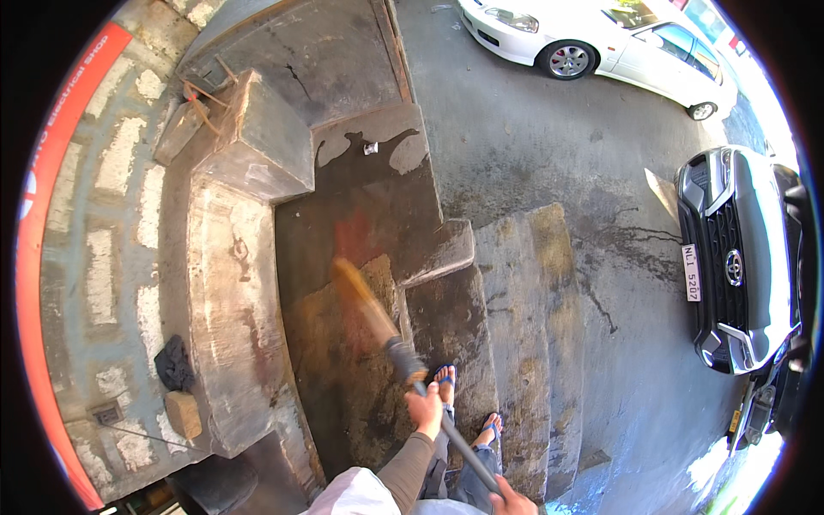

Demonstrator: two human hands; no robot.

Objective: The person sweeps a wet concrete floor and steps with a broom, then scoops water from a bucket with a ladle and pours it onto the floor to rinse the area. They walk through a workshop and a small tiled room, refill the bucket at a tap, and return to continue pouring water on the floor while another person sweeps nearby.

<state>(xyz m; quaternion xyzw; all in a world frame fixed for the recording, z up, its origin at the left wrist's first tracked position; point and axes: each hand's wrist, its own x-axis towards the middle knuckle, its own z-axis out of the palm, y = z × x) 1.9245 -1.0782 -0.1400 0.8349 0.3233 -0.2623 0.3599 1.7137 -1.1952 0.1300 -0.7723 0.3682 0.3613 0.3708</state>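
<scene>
My left hand [423, 409] is wrapped around the grey pole of a long-handled broom [468, 452], just below a taped joint. Farther down the same pole, at the lower edge, my right hand [513, 499] grips its near end. Beyond the joint the shaft is yellow-brown and blurred by motion, reaching forward and left. A red smear around its far end looks like the bristles, too blurred to make out. Under it lies a wet, stained concrete landing [330, 343]. My feet, in blue flip-flops [445, 375], stand on the concrete to the right.
Concrete steps [524, 343] descend to the right toward grey pavement. A low concrete ledge [236, 283] and a block [257, 146] border the left. A small whitish object [371, 148] lies on the far wet floor. A white car [601, 39] and a dark-grilled vehicle [738, 257] are parked beyond.
</scene>
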